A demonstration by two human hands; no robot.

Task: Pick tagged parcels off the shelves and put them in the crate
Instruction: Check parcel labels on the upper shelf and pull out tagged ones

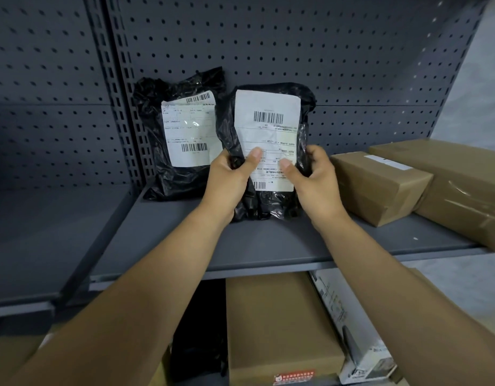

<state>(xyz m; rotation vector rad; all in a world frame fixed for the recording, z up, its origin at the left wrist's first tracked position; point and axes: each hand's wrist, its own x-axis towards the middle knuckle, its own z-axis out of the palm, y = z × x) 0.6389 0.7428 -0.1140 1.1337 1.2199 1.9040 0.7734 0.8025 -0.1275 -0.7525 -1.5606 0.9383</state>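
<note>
Head: both hands grip parcel (pixel 268 129) (upright).

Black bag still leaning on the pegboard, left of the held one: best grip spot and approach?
Take the leaning black bag by its side edges near the bottom, from the front. It stands almost upright against the pegboard, label forward, back blocked, right edge hidden behind the held bag.
</note>
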